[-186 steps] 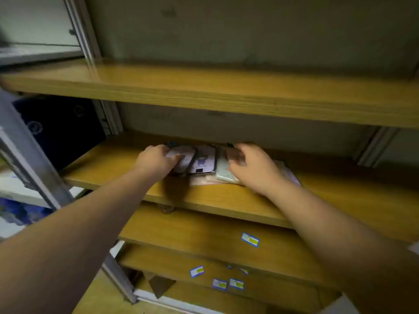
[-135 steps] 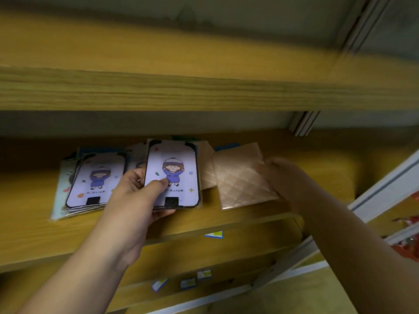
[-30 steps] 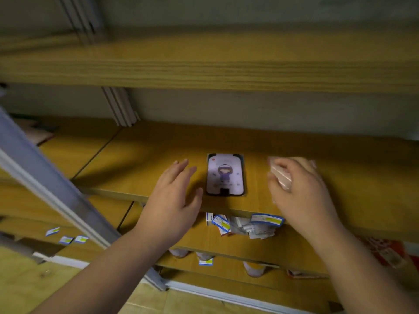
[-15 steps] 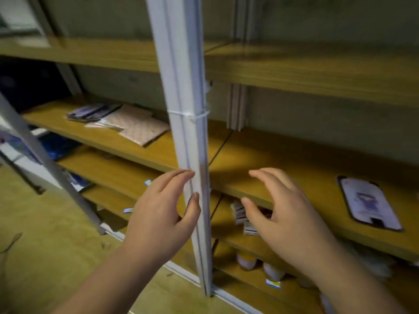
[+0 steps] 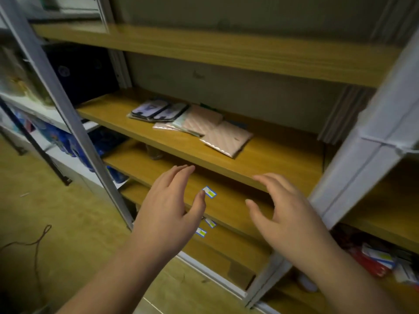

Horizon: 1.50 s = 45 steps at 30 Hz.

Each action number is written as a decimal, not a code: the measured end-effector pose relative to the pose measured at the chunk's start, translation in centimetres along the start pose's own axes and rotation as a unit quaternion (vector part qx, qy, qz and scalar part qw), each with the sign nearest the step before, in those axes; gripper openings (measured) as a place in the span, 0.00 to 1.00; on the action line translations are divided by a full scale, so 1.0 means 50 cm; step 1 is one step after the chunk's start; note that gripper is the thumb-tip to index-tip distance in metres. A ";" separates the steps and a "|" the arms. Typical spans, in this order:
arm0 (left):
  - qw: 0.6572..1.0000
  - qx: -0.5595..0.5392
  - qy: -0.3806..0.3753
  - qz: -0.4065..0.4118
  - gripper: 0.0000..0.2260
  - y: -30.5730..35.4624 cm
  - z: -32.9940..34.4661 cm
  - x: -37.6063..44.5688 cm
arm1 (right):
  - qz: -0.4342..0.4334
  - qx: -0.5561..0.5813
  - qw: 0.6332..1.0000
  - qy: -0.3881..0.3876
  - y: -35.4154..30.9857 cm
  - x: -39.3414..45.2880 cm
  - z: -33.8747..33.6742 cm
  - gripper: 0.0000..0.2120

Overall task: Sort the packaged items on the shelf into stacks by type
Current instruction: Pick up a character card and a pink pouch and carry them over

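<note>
Reaching toward wooden shelf (image 5: 283,155): left hand (image 5: 167,214), right hand (image 5: 288,218), both spread, empty. Mixed purple and quilted pink packaged items (image 5: 192,123) lie unsorted; next, separate by type.

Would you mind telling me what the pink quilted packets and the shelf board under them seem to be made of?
Pink quilted packets: probably padded faux leather inside clear plastic wrap, judging by the diamond stitching and glossy edges. Shelf board: wood-grain laminate or veneer, matte, streaked grain.
</note>
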<state>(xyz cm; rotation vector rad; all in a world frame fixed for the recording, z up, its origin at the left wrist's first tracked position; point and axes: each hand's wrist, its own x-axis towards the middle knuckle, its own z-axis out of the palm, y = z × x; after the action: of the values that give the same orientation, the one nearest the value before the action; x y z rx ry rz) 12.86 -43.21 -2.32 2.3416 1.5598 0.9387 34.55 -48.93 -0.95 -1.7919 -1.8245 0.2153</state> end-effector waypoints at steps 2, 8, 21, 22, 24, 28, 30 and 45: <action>1.000 -0.017 0.007 -0.009 0.26 -0.032 0.004 0.018 | 0.011 -0.005 1.000 -0.007 0.002 0.029 0.028 0.25; 1.000 -0.001 -0.002 -0.015 0.26 -0.115 0.009 0.101 | 0.009 0.013 1.000 -0.013 -0.010 0.151 0.111 0.26; 0.994 -0.059 -0.070 -0.063 0.22 -0.259 0.040 0.340 | -0.014 0.021 0.999 0.024 -0.033 0.424 0.182 0.21; 0.993 -0.064 -0.080 -0.065 0.20 -0.270 0.054 0.366 | -0.007 0.019 0.999 0.025 -0.031 0.432 0.187 0.21; 0.991 -0.073 -0.095 -0.057 0.17 -0.291 0.085 0.423 | 0.014 0.013 0.999 0.027 -0.026 0.446 0.199 0.21; 0.995 -0.008 -0.098 0.005 0.18 -0.325 0.128 0.532 | 0.068 0.004 0.996 0.050 -0.025 0.460 0.221 0.21; 0.992 0.048 -0.110 0.034 0.16 -0.339 0.140 0.572 | 0.084 0.000 0.995 0.061 -0.033 0.461 0.229 0.22; 0.981 -0.063 -0.174 0.054 0.16 -0.374 0.155 0.638 | 0.190 -0.055 0.971 0.132 -0.058 0.450 0.269 0.22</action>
<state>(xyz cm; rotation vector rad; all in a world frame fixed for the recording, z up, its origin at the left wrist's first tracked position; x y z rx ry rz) 11.07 -5.50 -4.27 2.3625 1.2140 0.5832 26.65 -24.01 -4.36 -2.1254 -1.3239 0.0161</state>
